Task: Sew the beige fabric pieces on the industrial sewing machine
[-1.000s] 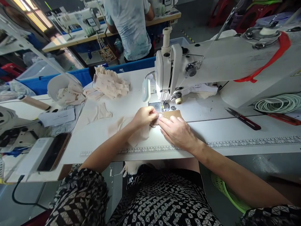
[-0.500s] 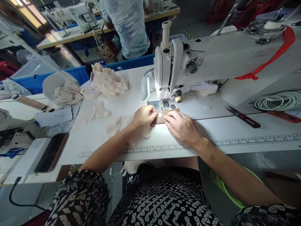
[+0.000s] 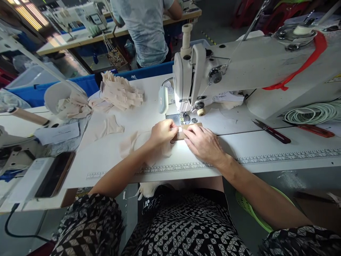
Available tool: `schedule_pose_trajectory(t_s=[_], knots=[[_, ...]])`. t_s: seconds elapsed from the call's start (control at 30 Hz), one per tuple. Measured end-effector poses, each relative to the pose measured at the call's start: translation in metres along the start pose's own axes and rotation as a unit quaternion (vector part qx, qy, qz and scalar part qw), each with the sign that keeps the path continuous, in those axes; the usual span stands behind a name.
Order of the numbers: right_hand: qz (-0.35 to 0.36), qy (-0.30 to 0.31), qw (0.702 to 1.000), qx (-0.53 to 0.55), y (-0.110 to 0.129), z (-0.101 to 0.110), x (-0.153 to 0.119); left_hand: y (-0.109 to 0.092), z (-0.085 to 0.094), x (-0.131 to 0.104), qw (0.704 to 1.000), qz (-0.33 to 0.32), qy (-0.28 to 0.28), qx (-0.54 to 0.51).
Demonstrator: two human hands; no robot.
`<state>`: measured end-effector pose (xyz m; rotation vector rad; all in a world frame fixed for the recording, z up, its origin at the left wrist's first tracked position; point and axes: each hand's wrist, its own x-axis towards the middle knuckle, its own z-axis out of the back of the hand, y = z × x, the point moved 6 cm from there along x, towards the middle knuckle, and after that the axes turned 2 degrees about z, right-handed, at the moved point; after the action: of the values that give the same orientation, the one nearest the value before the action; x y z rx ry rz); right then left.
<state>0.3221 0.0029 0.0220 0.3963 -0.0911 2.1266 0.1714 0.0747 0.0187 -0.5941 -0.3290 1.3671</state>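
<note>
Where the brown strip (image 3: pixel 182 136) lies crosswise before the presser foot (image 3: pixel 182 118), I find the left hand (image 3: pixel 163 133) at its left end, fingertips pressed together; the right hand (image 3: pixel 204 142) touches its top, pinch undeterminable.

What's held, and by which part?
Left hand is at the left end of the brown strip, right hand over its right part; whether either grips it can't be told.
</note>
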Motion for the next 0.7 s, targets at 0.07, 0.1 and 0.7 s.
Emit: schedule_pose_trajectory(t_s=[0.07, 0.1, 0.7], knots=[[-0.002, 0.007, 1.000, -0.006, 0.001, 0.000, 0.001, 0.000, 0.000, -0.001, 1.000, 0.002, -0.002, 0.001], [-0.003, 0.012, 1.000, -0.010, 0.001, 0.001, 0.002, 0.000, 0.000, -0.001, 1.000, 0.004, -0.002, 0.000], [0.025, 0.065, 0.995, -0.072, 0.009, -0.001, 0.014, -0.023, -0.007, -0.054, 0.912, -0.357, -0.108, 0.174]])
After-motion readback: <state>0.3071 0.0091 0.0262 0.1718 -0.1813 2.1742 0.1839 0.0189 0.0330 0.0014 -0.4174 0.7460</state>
